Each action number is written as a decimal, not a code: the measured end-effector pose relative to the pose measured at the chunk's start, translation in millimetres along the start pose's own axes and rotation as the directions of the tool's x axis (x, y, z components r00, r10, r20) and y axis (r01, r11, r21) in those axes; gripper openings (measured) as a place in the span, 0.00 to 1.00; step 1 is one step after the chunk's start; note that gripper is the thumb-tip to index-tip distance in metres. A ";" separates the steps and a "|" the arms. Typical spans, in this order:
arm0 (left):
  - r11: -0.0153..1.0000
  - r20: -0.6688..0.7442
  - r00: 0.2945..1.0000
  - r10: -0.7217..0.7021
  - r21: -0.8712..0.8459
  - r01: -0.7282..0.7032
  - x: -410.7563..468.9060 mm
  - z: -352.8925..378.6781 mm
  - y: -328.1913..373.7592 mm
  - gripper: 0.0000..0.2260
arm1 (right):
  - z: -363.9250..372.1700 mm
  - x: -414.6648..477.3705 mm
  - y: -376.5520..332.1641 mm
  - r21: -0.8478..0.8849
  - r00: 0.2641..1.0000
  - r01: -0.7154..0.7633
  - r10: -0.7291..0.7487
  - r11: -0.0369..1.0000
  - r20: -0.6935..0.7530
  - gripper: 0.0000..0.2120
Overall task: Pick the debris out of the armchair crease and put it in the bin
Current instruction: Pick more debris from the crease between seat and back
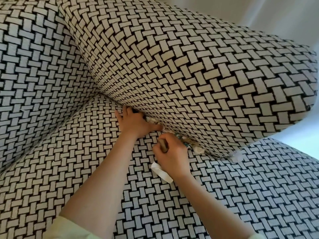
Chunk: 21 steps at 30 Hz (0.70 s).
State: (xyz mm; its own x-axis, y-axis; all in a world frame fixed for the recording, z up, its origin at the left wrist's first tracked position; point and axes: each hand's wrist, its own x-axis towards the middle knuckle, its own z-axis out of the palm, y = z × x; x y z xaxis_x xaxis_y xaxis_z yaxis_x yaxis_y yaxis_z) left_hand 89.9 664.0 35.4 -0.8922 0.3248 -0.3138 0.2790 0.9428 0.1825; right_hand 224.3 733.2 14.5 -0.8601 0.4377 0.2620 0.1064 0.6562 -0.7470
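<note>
The armchair [189, 69] is covered in black-and-white basket-weave fabric. The debris [187, 144] sits wedged in the crease [213, 154] between the padded arm and the seat cushion [172, 207]. It is a tangle of pale threads and blue-green bits. Just to its right lies a small round white cap [198, 150], and further along the crease a clear plastic scrap [239, 156] pokes out.

The left hand [136, 122] is pushed into the crease with its thumb stretched along the seam towards the right hand. Its fingertips are buried between the arm and the seat, so I cannot tell whether they pinch anything. White scraps [152, 120] show right beside its knuckles.

The right hand [173, 155] rests on the seat cushion just beside the debris, its fingers curled round a brown piece [163, 146] that stands out of the fist. A crumpled white paper strip [161, 171] sticks out from under the same hand, near the wrist, and lies on the seat.

A pale yellow-green sleeve [69, 228] covers the upper left forearm at the bottom edge of the view.
</note>
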 end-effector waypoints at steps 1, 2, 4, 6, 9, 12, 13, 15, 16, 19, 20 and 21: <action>1.000 -0.009 1.000 0.004 -0.013 -0.004 -0.6 -0.1 -0.1 0.43 | -0.1 -0.4 0.1 0.001 1.000 0.000 0.000 1.000 -0.003 0.07; 1.000 -0.019 1.000 0.010 -0.024 -0.011 -1.2 -0.4 -0.6 0.42 | 0.0 -0.6 0.0 0.001 1.000 -0.002 0.002 1.000 -0.004 0.08; 0.999 -0.033 0.999 0.025 -0.039 -0.026 -3.4 -0.8 -1.5 0.41 | 0.3 -0.7 -0.6 -0.006 1.000 0.000 0.000 1.000 -0.008 0.08; 0.998 -0.040 0.999 0.032 -0.051 -0.034 -5.6 -0.6 -2.2 0.39 | 0.5 -0.3 -0.8 -0.019 1.000 0.004 -0.004 1.000 -0.016 0.08; 0.996 0.017 1.000 0.000 -0.087 0.001 -5.5 -1.8 0.6 0.42 | 1.3 -0.1 -1.1 -0.028 0.999 0.017 -0.018 0.999 -0.031 0.08; 0.993 0.119 0.990 -0.071 -0.085 0.081 -4.5 -7.7 9.1 0.48 | 1.1 -0.8 -0.6 -0.034 0.999 0.030 -0.031 0.999 -0.037 0.08; 0.992 0.133 0.988 -0.085 -0.086 0.097 -3.9 -9.5 11.4 0.49 | 1.0 -0.6 -0.8 -0.040 0.999 0.031 -0.032 0.999 -0.037 0.08; 0.991 0.127 0.988 -0.088 -0.093 0.100 -3.4 -9.1 12.3 0.48 | 1.5 -0.1 -0.8 -0.059 0.999 0.032 -0.034 0.998 -0.032 0.07; 0.991 0.116 0.990 -0.081 -0.094 0.092 -3.4 -8.3 12.0 0.47 | 1.9 0.2 -0.7 -0.071 0.999 0.032 -0.035 0.997 -0.033 0.07; 0.992 0.089 0.993 -0.073 -0.095 0.081 -3.0 -4.7 9.5 0.44 | 2.7 0.4 -0.3 -0.092 0.998 0.045 -0.048 0.995 -0.033 0.07; 0.993 0.075 0.995 -0.068 -0.095 0.075 -3.3 -3.2 8.7 0.42 | 2.8 0.3 -0.5 -0.091 0.998 0.050 -0.054 0.995 -0.033 0.08; 0.993 0.054 0.997 -0.055 -0.097 0.060 -4.1 -1.4 8.3 0.40 | 2.5 0.3 -0.6 -0.088 0.998 0.051 -0.054 0.995 -0.036 0.08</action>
State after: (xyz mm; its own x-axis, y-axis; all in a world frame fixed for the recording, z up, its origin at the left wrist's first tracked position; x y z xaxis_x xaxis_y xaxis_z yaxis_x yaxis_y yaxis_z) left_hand 95.4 670.4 39.5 -0.8860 0.2755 -0.3729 0.1888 0.9490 0.2526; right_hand 222.7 731.4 13.4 -0.8464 0.4229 0.3238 0.1059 0.7294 -0.6758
